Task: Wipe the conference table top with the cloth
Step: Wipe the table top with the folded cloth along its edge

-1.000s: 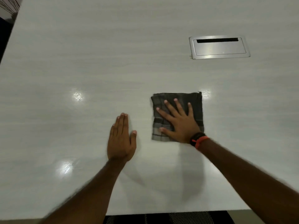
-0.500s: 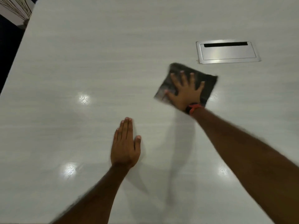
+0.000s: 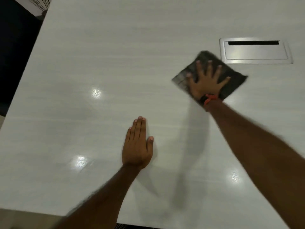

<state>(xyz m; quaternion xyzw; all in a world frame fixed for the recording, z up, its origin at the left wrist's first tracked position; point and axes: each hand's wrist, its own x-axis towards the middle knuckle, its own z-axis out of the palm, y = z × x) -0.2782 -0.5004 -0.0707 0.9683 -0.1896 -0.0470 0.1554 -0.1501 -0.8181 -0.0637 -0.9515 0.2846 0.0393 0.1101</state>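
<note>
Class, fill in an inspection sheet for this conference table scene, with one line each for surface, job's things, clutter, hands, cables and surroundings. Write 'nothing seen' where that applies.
Surface: pale glossy conference table top with bright glare spots.
Job's things: dark checked cloth lying flat on the table beside the hatch's near-left corner; cannot tell whether they touch.
Clutter: nothing seen.
Hands: right hand presses the cloth with spread fingers and has an orange-and-black wristband at the wrist. Left hand rests flat on the bare table, fingers together.
Cables: nothing seen. Metal cable hatch is set into the table, with a dark slot.
Surroundings: dark area past the table's left edge.
</note>
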